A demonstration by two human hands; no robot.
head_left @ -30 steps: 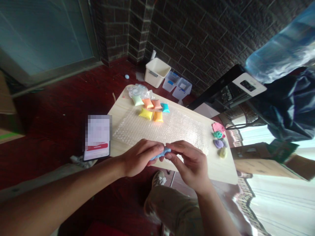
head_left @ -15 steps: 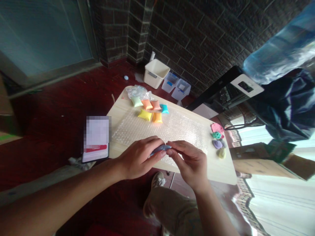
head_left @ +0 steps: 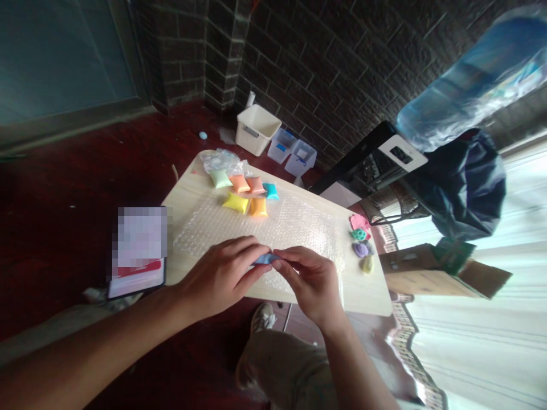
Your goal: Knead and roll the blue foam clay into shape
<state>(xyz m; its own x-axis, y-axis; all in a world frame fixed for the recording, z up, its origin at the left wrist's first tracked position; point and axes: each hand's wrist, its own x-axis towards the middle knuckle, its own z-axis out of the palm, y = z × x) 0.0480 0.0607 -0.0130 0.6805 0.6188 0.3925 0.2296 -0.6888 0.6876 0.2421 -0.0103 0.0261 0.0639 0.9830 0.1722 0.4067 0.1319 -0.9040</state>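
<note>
A small, elongated piece of blue modelling clay (head_left: 265, 259) is held between my two hands above the near part of the table. My left hand (head_left: 226, 267) is closed around its left part, with the thumb below and the fingers over the top. The fingertips of my right hand (head_left: 310, 279) pinch its right end. Much of the clay is hidden by my fingers, and I cannot tell whether it is in a wrapper. Bubble wrap (head_left: 209, 228) lies flat on the table beneath and beyond my hands.
Several soft coloured packets, including a yellow packet (head_left: 235, 203), sit at the table's (head_left: 363, 296) far left by crumpled clear plastic (head_left: 224, 162). Shaped clay pieces, one purple (head_left: 360, 249), lie at the right edge. A phone-like screen (head_left: 139, 250) stands left; a cardboard box (head_left: 427, 282) is beyond the right edge.
The whole scene has shifted left in view as the head turned slightly right. Both hands keep hold of the blue clay, with slightly less of it showing between the fingers.
</note>
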